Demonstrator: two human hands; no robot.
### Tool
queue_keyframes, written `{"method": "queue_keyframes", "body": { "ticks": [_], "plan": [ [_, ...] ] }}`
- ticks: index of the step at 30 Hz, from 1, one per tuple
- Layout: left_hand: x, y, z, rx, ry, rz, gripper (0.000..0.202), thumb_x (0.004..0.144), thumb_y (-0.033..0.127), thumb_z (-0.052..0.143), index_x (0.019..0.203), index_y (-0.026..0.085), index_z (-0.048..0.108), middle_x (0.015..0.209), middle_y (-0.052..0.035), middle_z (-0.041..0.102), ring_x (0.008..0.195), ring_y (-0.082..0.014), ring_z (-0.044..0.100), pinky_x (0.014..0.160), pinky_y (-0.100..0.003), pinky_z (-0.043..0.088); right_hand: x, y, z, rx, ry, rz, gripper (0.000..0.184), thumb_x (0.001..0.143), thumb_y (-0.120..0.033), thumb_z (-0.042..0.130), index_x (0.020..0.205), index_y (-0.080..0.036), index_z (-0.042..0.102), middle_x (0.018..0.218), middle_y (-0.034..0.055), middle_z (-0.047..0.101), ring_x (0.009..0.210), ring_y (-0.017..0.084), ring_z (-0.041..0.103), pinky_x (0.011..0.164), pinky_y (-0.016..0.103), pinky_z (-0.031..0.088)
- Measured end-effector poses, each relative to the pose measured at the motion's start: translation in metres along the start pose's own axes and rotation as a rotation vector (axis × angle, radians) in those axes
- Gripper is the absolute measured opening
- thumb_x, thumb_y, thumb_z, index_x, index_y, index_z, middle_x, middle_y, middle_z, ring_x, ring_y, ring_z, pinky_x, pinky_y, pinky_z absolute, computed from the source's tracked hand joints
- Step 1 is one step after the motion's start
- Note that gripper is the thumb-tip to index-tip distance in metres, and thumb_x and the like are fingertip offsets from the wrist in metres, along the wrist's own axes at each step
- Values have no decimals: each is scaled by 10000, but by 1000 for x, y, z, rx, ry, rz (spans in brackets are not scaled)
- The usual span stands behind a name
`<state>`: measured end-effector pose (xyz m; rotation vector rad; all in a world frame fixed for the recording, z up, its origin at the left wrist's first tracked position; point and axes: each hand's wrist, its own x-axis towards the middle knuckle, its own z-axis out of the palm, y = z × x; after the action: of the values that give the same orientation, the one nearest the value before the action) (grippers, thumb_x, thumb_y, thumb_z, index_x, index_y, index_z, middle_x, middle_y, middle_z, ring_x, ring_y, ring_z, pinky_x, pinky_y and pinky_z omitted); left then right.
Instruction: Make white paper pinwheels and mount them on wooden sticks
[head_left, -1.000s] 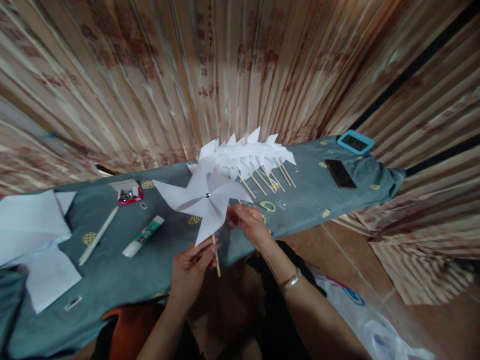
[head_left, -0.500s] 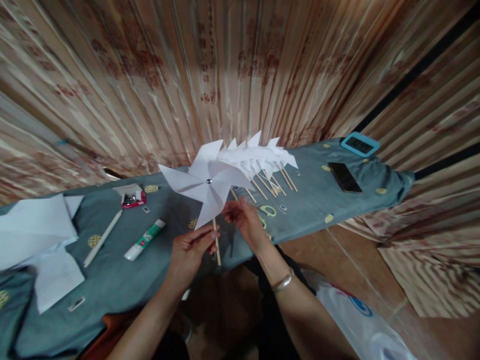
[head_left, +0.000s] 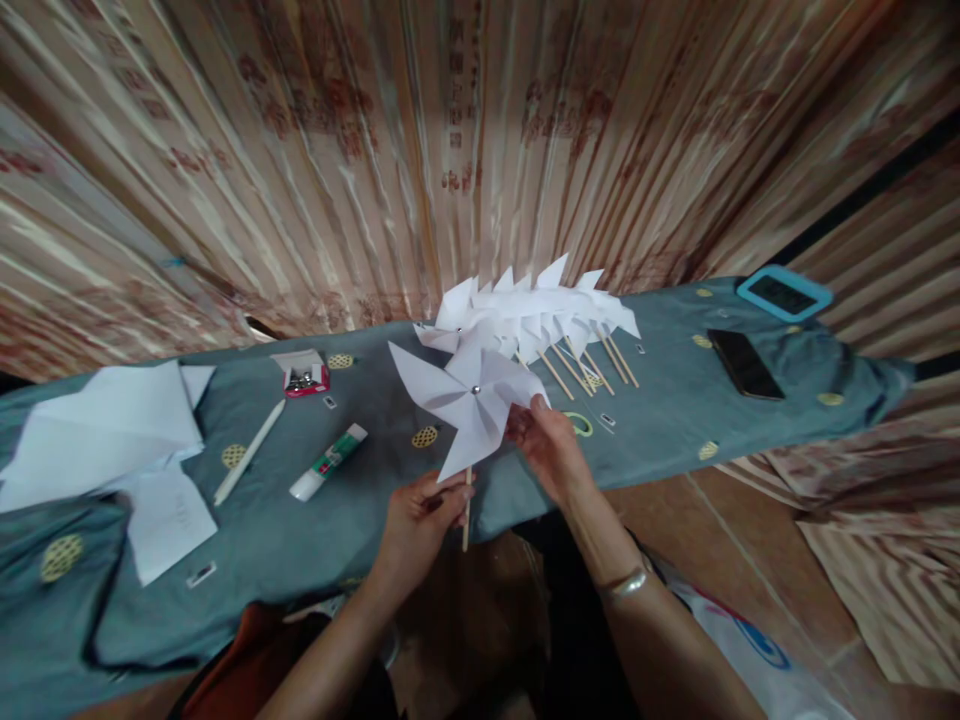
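A white paper pinwheel (head_left: 463, 398) with a silver pin at its centre faces me, upright on a thin wooden stick. My left hand (head_left: 421, 515) is closed round that stick just below the paper blades. On the other side, my right hand (head_left: 551, 445) has its thumb and fingers at the edge of the right-hand blade; its fingertips are partly behind the paper. Just behind lies a row of finished white pinwheels (head_left: 536, 305), overlapping, their sticks pointing toward me. Green-handled scissors (head_left: 579, 424) lie partly hidden beyond my right hand.
On the grey-green cloth (head_left: 262, 540) to the left are white paper sheets (head_left: 112, 430), a white pen (head_left: 250, 452), a glue stick (head_left: 328, 462) and a red box of pins (head_left: 306, 378). A phone (head_left: 745, 364) and a blue-framed clock (head_left: 785, 293) lie right. Curtains hang behind.
My right hand has come up from beside the stick to the pinwheel's right blade. The pinwheel has come slightly away from the row behind. My view has shifted left.
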<state>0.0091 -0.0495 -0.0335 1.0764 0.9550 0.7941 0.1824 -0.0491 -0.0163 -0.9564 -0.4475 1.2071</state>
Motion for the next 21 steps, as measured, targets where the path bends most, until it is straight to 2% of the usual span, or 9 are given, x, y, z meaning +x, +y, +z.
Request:
{"method": "queue_keyframes", "body": {
  "ticks": [9, 15, 21],
  "plan": [
    [-4, -4, -4, 7, -14, -37, 271, 639, 375, 768, 783, 145, 769, 626, -6, 581, 502, -79, 466, 475, -206, 402, -3, 13, 3, 27, 17, 106, 323, 588, -369, 855, 827, -205, 711, 612, -32, 677, 542, 117, 604, 516, 229, 474],
    [-6, 0, -4, 20, -29, -26, 248, 669, 363, 742, 759, 132, 752, 563, 12, 539, 490, -83, 452, 476, -205, 391, -4, 13, 11, 153, 29, 144, 308, 565, -287, 869, 811, -205, 703, 726, -11, 736, 668, 166, 680, 608, 270, 537],
    [-6, -2, -6, 13, -31, -25, 214, 683, 345, 739, 711, 134, 726, 569, 8, 546, 495, -86, 458, 481, -207, 388, -6, 16, 11, 211, 22, 182, 258, 575, -248, 855, 773, -215, 693, 772, 3, 751, 737, 200, 692, 639, 303, 553]
  ]
}}
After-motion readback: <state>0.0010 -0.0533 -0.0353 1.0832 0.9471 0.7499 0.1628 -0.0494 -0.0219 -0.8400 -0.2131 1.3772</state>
